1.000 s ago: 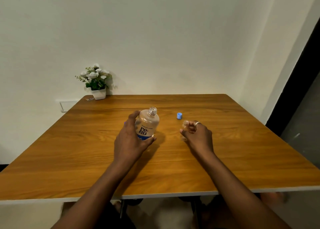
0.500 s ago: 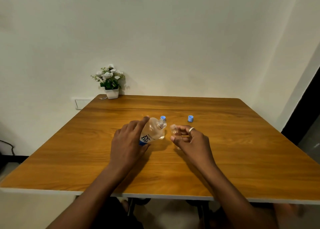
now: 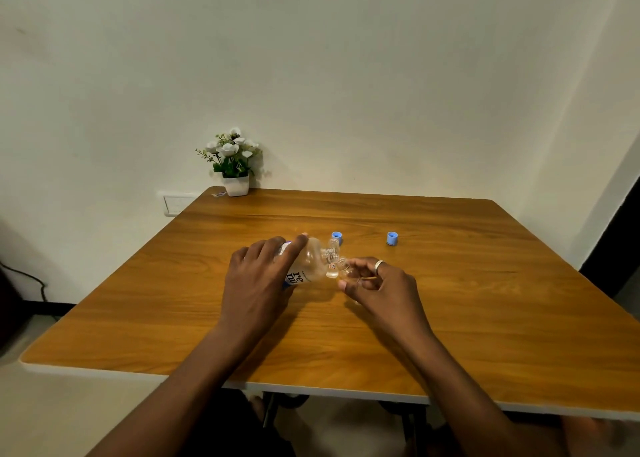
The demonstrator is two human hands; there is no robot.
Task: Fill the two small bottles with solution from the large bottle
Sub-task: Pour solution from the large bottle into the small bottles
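My left hand [image 3: 258, 283] grips the large clear bottle [image 3: 310, 264], uncapped, with a white label, tipped over to the right. Its threaded neck touches the mouth of a small clear bottle [image 3: 347, 270], which my right hand [image 3: 377, 288] pinches between thumb and fingers, tilted to the left. Both are held low over the middle of the wooden table [image 3: 485, 318]. Just behind the large bottle's neck stands what looks like a second small open bottle [image 3: 334, 244], partly hidden. Whether liquid is flowing is too small to tell.
Two blue caps lie on the table beyond my hands, one [image 3: 337, 237] right behind the bottles and one [image 3: 392, 238] further right. A small white pot of white flowers [image 3: 235, 169] stands at the far left corner against the wall.
My left hand has tipped the large bottle from upright over to the right. My right hand has brought the small bottle's mouth up to its neck.
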